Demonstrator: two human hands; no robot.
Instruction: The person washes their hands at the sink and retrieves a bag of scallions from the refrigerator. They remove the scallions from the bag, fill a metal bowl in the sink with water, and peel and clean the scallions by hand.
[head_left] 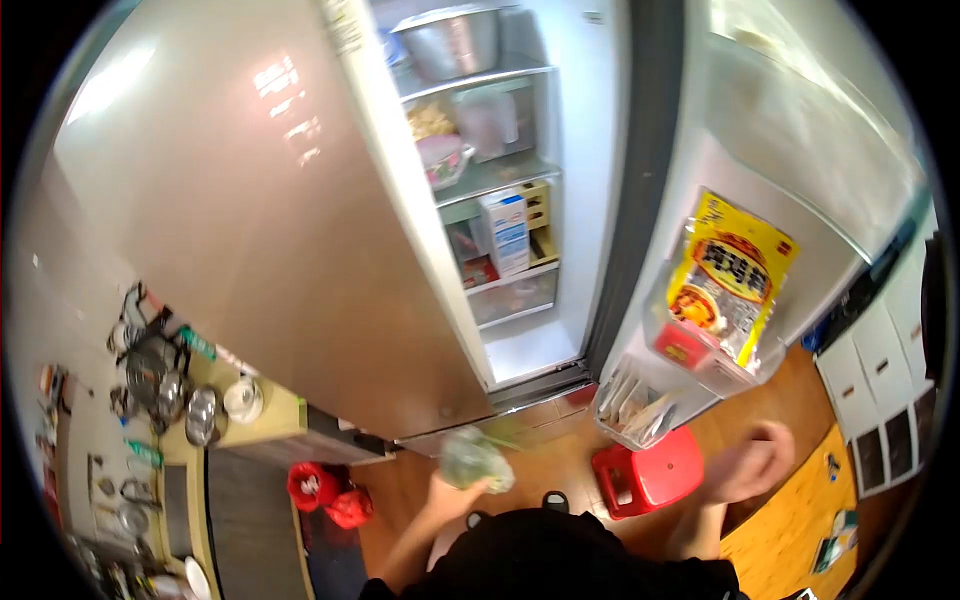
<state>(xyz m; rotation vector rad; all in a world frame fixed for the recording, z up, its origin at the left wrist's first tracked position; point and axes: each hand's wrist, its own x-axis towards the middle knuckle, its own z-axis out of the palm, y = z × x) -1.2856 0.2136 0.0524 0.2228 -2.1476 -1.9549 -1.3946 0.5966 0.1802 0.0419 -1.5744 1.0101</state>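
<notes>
My left hand [458,495] is closed round a clear plastic bag with something green in it [476,460], held low in front of the refrigerator. The bag is blurred. My right hand [752,464] is raised at the right, beside the red stool, with its fingers curled; whether it holds anything is too blurred to tell. Ahead, the refrigerator's right door [640,240] stands open and its left door [260,200] is closed. A yellow food packet [735,270] stands in a door bin. On the inside shelves are a metal pot [455,45], a bowl [440,160] and a white-blue carton [507,235].
A red stool [655,470] stands under the open door. Red bags [330,495] lie on the floor at the left, near a counter [250,425] with pots. A wooden table [800,510] and white drawers [880,370] are at the right.
</notes>
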